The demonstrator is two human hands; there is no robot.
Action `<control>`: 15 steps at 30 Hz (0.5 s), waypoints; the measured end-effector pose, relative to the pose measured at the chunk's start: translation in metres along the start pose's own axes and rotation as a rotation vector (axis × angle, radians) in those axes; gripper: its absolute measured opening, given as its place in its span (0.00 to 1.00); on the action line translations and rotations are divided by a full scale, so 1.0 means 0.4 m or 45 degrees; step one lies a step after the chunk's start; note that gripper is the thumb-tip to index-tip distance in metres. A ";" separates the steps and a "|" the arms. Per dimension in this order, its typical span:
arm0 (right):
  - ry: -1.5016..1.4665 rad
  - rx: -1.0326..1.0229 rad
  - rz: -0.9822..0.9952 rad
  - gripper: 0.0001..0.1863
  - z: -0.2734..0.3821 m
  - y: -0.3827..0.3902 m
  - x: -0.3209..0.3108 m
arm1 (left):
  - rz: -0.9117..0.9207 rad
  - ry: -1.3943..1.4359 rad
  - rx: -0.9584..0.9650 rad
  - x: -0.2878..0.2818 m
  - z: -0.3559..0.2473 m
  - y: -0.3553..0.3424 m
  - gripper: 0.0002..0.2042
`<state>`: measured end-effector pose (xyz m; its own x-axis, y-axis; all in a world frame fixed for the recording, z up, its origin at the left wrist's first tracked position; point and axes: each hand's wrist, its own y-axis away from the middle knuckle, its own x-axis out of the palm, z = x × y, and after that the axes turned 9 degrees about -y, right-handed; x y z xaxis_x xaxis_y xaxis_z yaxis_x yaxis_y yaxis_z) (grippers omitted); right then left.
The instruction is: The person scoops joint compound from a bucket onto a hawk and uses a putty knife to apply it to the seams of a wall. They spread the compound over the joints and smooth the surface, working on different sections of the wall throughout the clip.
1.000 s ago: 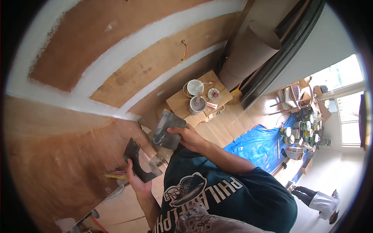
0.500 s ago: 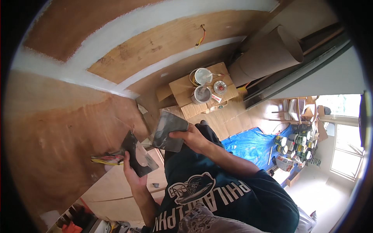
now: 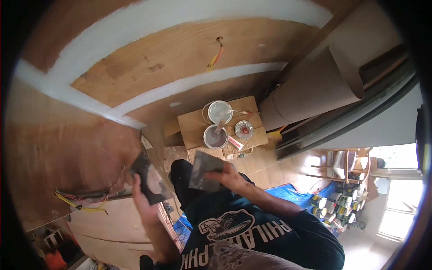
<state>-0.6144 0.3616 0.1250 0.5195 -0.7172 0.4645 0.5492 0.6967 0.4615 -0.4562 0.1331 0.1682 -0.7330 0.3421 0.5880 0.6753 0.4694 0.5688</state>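
Note:
My left hand [image 3: 145, 204] is closed on the edge of a dark flat filler spreader [image 3: 143, 173] with a patch of pale pinkish filler on its face. In my right hand [image 3: 227, 176] a grey, smeared flat filler spreader [image 3: 202, 164] is gripped, thumb across its face. The two spreaders are apart, in front of my body. Beyond them, a cardboard box [image 3: 189, 123] bears a bucket of grey paste [image 3: 215, 137] with a stick in it, a pale bucket [image 3: 220, 111] with a brush, a round tin [image 3: 244, 129] with something red in it and a tube [image 3: 235, 143].
White filled strips [image 3: 180, 85] run across the wood-panel wall [image 3: 148, 58]. Loose wires hang from the wall [image 3: 218, 54] and lie at the left [image 3: 81, 200]. A large brown tube [image 3: 315, 87] leans at the right. Paint cans [image 3: 346, 202], a blue sheet [image 3: 288, 195] and chairs [image 3: 344, 164] stand farther right.
My view has shifted, so the box and buckets sit lower and more to the left. Both hands still hold their spreaders, the right one turned slightly.

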 end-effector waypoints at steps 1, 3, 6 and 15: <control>-0.021 0.028 -0.018 0.21 0.001 0.002 -0.069 | -0.116 -0.006 0.080 0.022 0.079 -0.025 0.18; -0.099 0.061 -0.064 0.21 0.047 0.042 -0.189 | -0.191 -0.077 0.091 0.126 0.207 -0.026 0.19; -0.255 -0.140 -0.246 0.20 0.100 0.107 -0.348 | 0.030 -0.164 -0.061 0.281 0.346 -0.002 0.20; -0.552 -0.361 -0.547 0.17 0.169 0.218 -0.634 | 0.332 -0.556 -0.052 0.538 0.445 0.002 0.18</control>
<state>-0.7424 0.6052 0.0986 -0.0607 -0.8176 0.5726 0.8297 0.2776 0.4843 -0.6279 0.3522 0.1927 -0.4993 0.7562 0.4229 0.8367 0.2940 0.4621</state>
